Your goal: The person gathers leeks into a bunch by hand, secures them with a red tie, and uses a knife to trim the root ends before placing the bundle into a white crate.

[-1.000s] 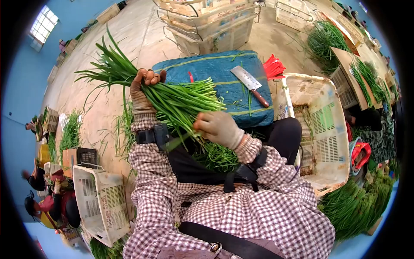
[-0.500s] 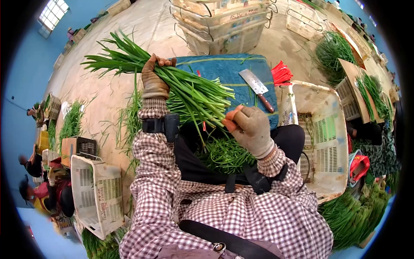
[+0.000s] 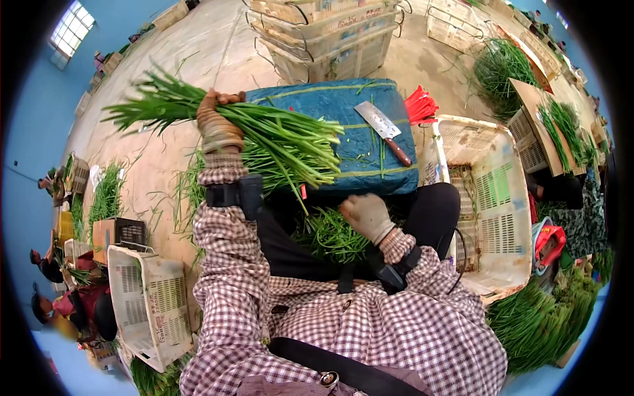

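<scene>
Over the near left part of a blue-wrapped block [image 3: 360, 138], a thick bunch of long green stalks [image 3: 281, 132] is held up at a slant by the left hand [image 3: 220, 122], whose gloved fingers are closed around it. The leafy tips are pointed to the upper left, above the bare floor [image 3: 152, 165]; the pale stalk ends are turned to the right and slightly down, toward the wearer's side of the block.

The right hand [image 3: 366, 216], gloved with its fingertips bare, is placed apart from the bunch, lower and to the right. Its fingers are curled inward; whether anything is pinched between them cannot be told. Loose greens [image 3: 330, 234] are heaped in the lap just beside it, between dark-trousered legs. Both arms are covered by checked sleeves [image 3: 231, 257], with black straps around the wrists.

On top of the block a cleaver [image 3: 378, 120] is laid flat, its brown handle angled toward the near right. Red strips [image 3: 421, 105] are bundled at the block's far right corner. Close by on the right, a white plastic crate [image 3: 505, 214] is set, and more crates [image 3: 343, 46] are stacked beyond the block. Another crate [image 3: 162, 307] and seated people [image 3: 72, 303] are seen at the left.
</scene>
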The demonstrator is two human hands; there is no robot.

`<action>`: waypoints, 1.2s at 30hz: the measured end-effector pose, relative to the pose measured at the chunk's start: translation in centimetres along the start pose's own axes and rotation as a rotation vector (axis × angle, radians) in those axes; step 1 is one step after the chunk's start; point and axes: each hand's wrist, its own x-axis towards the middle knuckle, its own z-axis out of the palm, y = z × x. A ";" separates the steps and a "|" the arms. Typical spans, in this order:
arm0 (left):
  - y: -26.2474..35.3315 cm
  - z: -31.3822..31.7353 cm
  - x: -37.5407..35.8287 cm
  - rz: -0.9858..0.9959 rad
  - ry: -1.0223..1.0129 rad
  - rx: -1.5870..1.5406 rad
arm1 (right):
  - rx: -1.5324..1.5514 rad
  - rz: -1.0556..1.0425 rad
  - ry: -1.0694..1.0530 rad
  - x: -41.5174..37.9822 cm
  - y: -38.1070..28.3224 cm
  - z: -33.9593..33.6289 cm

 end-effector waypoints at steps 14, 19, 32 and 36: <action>0.3 -0.8 -0.2 0.120 0.121 -0.007 | 1.981 0.328 0.130 7.1 -3.7 -2.8; 0.4 -2.8 -0.4 0.072 0.132 -0.066 | 1.787 0.328 0.049 5.0 -2.9 -2.7; 1.7 -6.0 -1.1 0.018 0.160 -0.180 | 0.733 0.277 0.634 6.6 3.9 -6.1; 1.3 -6.6 -1.2 -0.065 0.150 -0.122 | 1.252 0.282 0.266 10.6 4.4 -5.4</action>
